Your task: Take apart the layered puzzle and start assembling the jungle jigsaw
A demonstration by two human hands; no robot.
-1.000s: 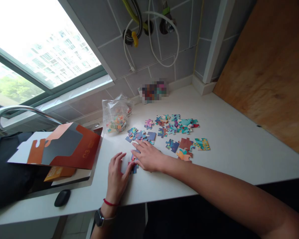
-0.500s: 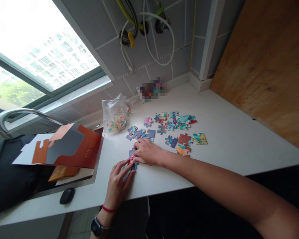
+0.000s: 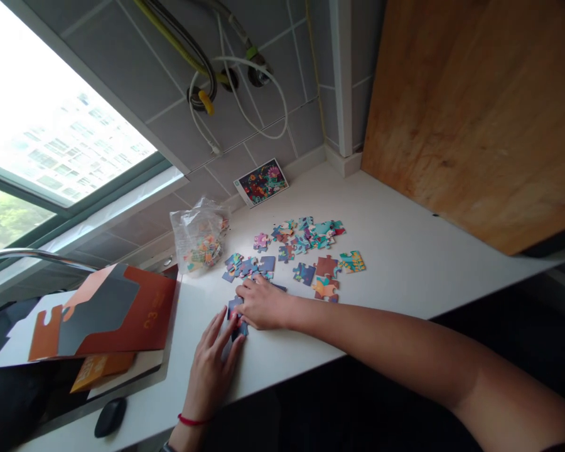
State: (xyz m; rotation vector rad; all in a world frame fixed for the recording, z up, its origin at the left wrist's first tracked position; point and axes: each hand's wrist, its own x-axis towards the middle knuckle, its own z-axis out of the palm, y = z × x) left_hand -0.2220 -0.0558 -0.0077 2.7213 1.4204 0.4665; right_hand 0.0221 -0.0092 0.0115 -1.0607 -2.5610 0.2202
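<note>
Both hands are in on the little group of blue-purple jigsaw pieces [image 3: 234, 306] near the front of the white countertop [image 3: 405, 245]. Here's the left hand [image 3: 211, 361], red cord at the wrist, fingers stretched out and open, tips resting at the pieces. In from the other side, the right hand [image 3: 262, 304] curls its fingers down over them; whether it pinches one, I can't tell, because the hand hides it. Just beyond sits a cluster of dark blue pieces [image 3: 249, 267], and behind that, a pink piece [image 3: 261, 241]. Over to the right, a reddish-brown piece [image 3: 327, 267] has a leaf-patterned teal piece [image 3: 353, 262] right beside it. At the back, a clear plastic bag [image 3: 200, 238] of pieces, and a colourful picture card [image 3: 263, 183] leaning against the wall!
</note>
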